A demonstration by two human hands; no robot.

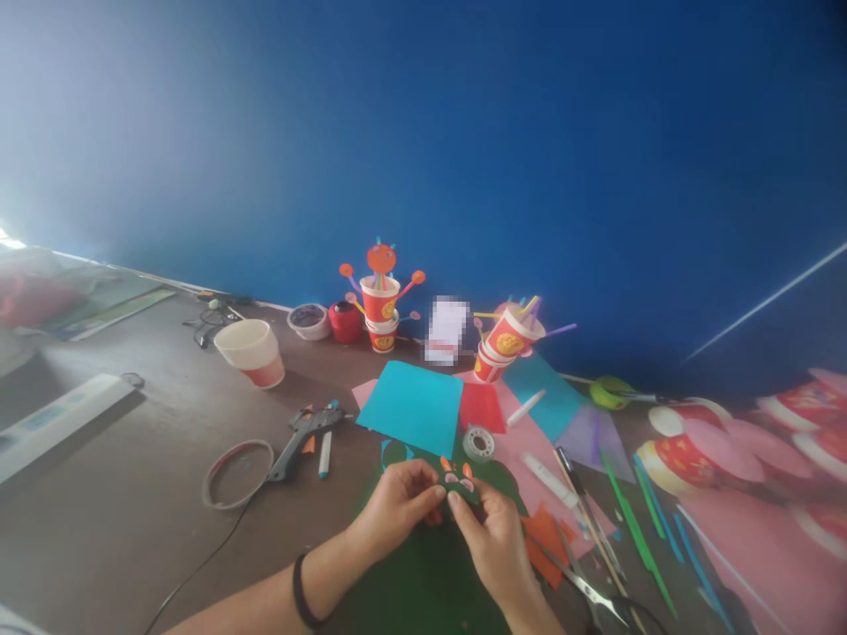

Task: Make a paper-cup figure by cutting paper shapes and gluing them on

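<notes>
A small green paper cutout [466,491] with pale round eye shapes and orange ear-like pieces is held over a dark green sheet [410,582]. My right hand [493,529] pinches it between thumb and fingers. At its left side, my left hand [401,507] is closed, thumb against fingertips; the fingers hide part of the cutout's edge. A bright blue sheet [414,406] lies just beyond my hands. Beside it rests a roll of tape [478,444]. Scissors [592,593] and orange paper scraps [546,547] are right of my right hand.
A glue gun [301,441] lies left of my hands, its cord running forward, near a tape ring [238,474]. Stacked decorated cups [380,304] and tilted cups [506,339] stand by the blue wall. A white cup [251,353] and power strip [59,423] are left; pens and straws lie right.
</notes>
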